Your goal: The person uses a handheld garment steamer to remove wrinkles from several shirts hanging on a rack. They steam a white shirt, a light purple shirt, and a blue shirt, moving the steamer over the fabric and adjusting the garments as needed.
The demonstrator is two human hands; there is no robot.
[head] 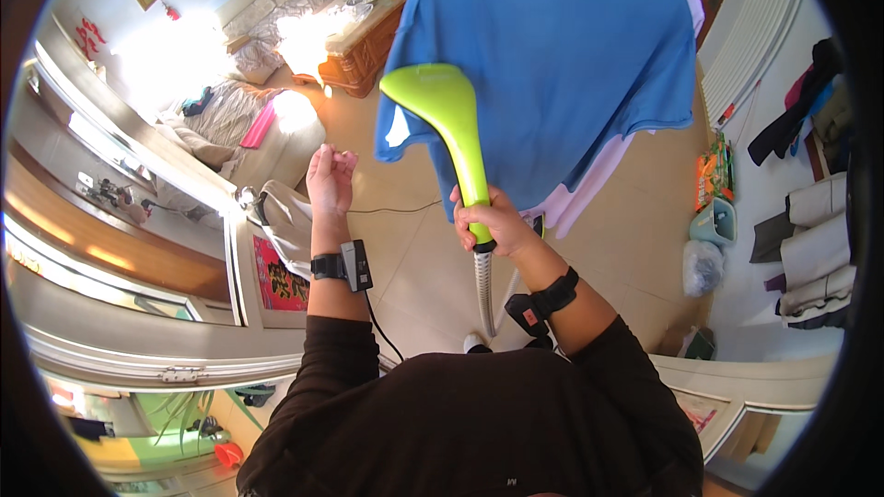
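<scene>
A lime-green garment steamer head [449, 117] is upright in my right hand [494, 224], whose fingers wrap its handle. A ribbed steam hose [485, 293] hangs down from the handle. The steamer's wide end overlaps the left sleeve area of a blue short-sleeved shirt [552, 48]; whether it touches the cloth I cannot tell. Behind the blue shirt shows a pale lilac garment [587, 189]. My left hand [331, 176] is raised to the left of the shirt, palm up with fingers curled, holding nothing visible.
A carved wooden table [362, 58] stands beyond the shirt, near a fabric-covered sofa [276, 141]. A thin cord crosses the tiled floor [414, 276]. To the right are a light-blue bin [713, 222], a plastic bag [703, 267] and hanging clothes [818, 241]. A glazed door frame [235, 262] is at left.
</scene>
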